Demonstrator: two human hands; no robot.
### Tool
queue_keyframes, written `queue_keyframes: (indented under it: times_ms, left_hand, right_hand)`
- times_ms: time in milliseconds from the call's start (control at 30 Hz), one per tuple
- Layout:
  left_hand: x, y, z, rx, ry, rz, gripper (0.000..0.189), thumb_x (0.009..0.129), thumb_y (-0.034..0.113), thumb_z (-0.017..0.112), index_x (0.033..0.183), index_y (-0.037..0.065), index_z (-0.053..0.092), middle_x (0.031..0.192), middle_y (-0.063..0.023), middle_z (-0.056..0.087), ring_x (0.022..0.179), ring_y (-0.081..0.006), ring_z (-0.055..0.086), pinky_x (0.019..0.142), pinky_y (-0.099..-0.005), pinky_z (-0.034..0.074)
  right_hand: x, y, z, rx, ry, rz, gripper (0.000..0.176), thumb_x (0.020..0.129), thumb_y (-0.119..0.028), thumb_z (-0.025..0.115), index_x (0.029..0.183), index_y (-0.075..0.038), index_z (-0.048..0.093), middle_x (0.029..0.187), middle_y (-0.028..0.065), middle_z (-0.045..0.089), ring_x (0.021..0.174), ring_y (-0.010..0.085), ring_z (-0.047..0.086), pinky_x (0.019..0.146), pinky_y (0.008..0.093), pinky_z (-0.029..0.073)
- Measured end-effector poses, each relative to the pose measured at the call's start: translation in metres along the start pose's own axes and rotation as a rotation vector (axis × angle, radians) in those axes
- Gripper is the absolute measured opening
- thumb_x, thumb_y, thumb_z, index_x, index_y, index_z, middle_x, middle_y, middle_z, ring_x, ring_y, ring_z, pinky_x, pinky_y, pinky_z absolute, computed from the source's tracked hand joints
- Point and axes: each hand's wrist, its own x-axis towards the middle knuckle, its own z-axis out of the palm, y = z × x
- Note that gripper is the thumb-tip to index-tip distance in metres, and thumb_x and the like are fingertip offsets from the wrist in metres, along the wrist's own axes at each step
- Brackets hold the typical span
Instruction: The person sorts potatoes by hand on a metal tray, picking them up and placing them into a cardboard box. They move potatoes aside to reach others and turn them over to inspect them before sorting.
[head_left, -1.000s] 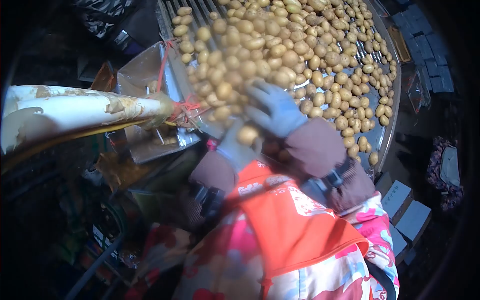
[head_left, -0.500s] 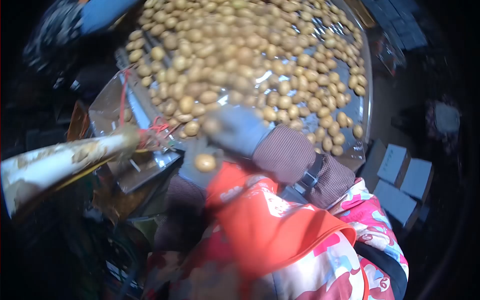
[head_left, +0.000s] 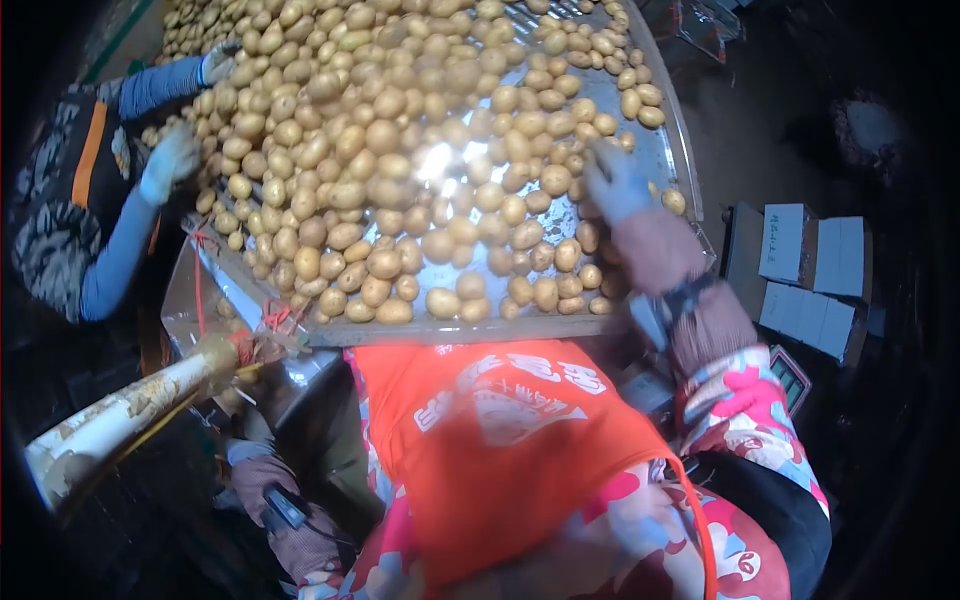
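Observation:
Many yellow-brown potatoes (head_left: 384,263) are spread over a metal table (head_left: 460,329) with a raised rim. My right hand (head_left: 615,180), in a pale glove, reaches over the table's right part among the potatoes; it is blurred, and its finger shape cannot be made out. My left hand (head_left: 250,440) is low on the left, below the table edge beside the white pole (head_left: 130,420). Its fingers are mostly hidden, and whether it holds anything does not show.
At the left, a co-worker in blue sleeves (head_left: 115,255) has gloved hands at the potatoes. White boxes (head_left: 810,320) stand at the right. Red string (head_left: 275,318) is tied near the table's lower left corner, above a clear plastic-lined box (head_left: 185,290).
My hands, close together before at the table's near edge with a potato by the left one, are now apart: right hand over the potatoes, left hand down. The view has shifted, showing the co-worker more fully.

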Motion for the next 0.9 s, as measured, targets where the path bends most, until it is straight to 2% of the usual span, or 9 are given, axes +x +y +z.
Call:
queue_keyframes:
  times_ms: [33, 100, 233, 367, 433, 567, 667, 767, 900]
  left_hand:
    - [-0.024, -0.006, 0.022, -0.034, -0.147, -0.074, 0.047, 0.104, 0.037, 0.052, 0.137, 0.004, 0.056, 0.130, -0.0196, 0.065, 0.097, -0.0269, 0.070, 0.079, -0.0352, 0.063]
    - [-0.087, -0.027, 0.055, -0.104, -0.426, -0.220, 0.049, 0.104, 0.038, 0.052, 0.139, 0.004, 0.055, 0.130, -0.0193, 0.065, 0.096, -0.0273, 0.071, 0.078, -0.0348, 0.063]
    - [-0.161, -0.081, 0.136, 0.133, -0.756, -0.542, 0.050, 0.106, 0.037, 0.047, 0.137, -0.002, 0.052, 0.129, -0.0201, 0.064, 0.097, -0.0258, 0.067, 0.082, -0.0335, 0.059]
    - [-0.169, -0.116, 0.198, 0.221, -0.700, -0.622, 0.053, 0.107, 0.040, 0.047, 0.140, -0.001, 0.051, 0.122, -0.0213, 0.068, 0.092, -0.0252, 0.069, 0.083, -0.0331, 0.059]
    - [-0.169, -0.124, 0.216, 0.294, -0.735, -0.576, 0.054, 0.107, 0.042, 0.045, 0.141, 0.000, 0.051, 0.125, -0.0218, 0.066, 0.100, -0.0273, 0.069, 0.087, -0.0331, 0.059]
    - [-0.180, -0.133, 0.239, 0.394, -0.569, -0.474, 0.056, 0.107, 0.047, 0.041, 0.141, 0.004, 0.052, 0.124, -0.0178, 0.068, 0.087, -0.0245, 0.071, 0.068, -0.0284, 0.058]
    - [-0.154, -0.144, 0.222, 0.459, -0.675, -0.404, 0.058, 0.108, 0.046, 0.035, 0.140, 0.000, 0.050, 0.128, -0.0209, 0.065, 0.109, -0.0315, 0.066, 0.088, -0.0367, 0.056]
    - [-0.157, -0.139, 0.226, 0.582, -0.672, -0.376, 0.060, 0.108, 0.047, 0.032, 0.141, 0.000, 0.049, 0.127, -0.0185, 0.066, 0.106, -0.0311, 0.066, 0.081, -0.0346, 0.056]
    - [-0.154, -0.137, 0.230, 0.499, -0.592, -0.489, 0.060, 0.108, 0.048, 0.030, 0.140, 0.001, 0.049, 0.130, -0.0177, 0.064, 0.103, -0.0327, 0.065, 0.084, -0.0374, 0.053]
  right_hand:
    - [0.032, 0.002, -0.011, -0.174, 0.045, -0.018, 0.049, 0.095, -0.025, 0.063, 0.142, -0.010, 0.057, 0.133, 0.0206, 0.063, 0.124, 0.0325, 0.060, 0.107, 0.0388, 0.046]
    - [0.070, -0.010, -0.023, 0.258, -0.156, 0.317, 0.062, 0.094, -0.040, 0.064, 0.148, -0.013, 0.050, 0.144, 0.0212, 0.055, 0.136, 0.0374, 0.049, 0.114, 0.0448, 0.039]
    - [0.045, -0.041, 0.035, -0.360, -0.099, -0.036, 0.067, 0.087, -0.047, 0.062, 0.147, -0.021, 0.050, 0.151, 0.0215, 0.042, 0.145, 0.0425, 0.031, 0.118, 0.0533, 0.029]
    - [-0.046, -0.024, 0.016, -0.110, 0.049, -0.363, 0.045, 0.088, -0.026, 0.065, 0.131, -0.015, 0.062, 0.146, 0.0230, 0.045, 0.128, 0.0438, 0.047, 0.107, 0.0546, 0.039]
    - [-0.087, -0.009, -0.001, -0.036, 0.050, -0.364, 0.036, 0.086, -0.016, 0.067, 0.122, -0.013, 0.067, 0.141, 0.0226, 0.049, 0.119, 0.0430, 0.053, 0.100, 0.0529, 0.044]
    - [-0.129, -0.003, -0.035, -0.149, -0.012, -0.213, 0.038, 0.079, -0.013, 0.068, 0.118, -0.010, 0.068, 0.129, 0.0213, 0.056, 0.113, 0.0418, 0.055, 0.095, 0.0520, 0.045]
    - [-0.135, -0.030, 0.002, 0.079, -0.067, -0.085, 0.038, 0.075, -0.010, 0.068, 0.113, -0.008, 0.068, 0.123, 0.0189, 0.059, 0.111, 0.0405, 0.057, 0.094, 0.0531, 0.045]
    - [-0.117, -0.099, 0.051, 0.138, -0.044, -0.654, 0.036, 0.073, -0.011, 0.069, 0.109, -0.011, 0.069, 0.123, 0.0141, 0.060, 0.117, 0.0374, 0.057, 0.100, 0.0563, 0.043]
    - [-0.065, -0.114, 0.091, 0.026, -0.089, -0.898, 0.034, 0.084, -0.030, 0.069, 0.115, -0.018, 0.072, 0.135, 0.0115, 0.059, 0.126, 0.0361, 0.054, 0.101, 0.0568, 0.043]
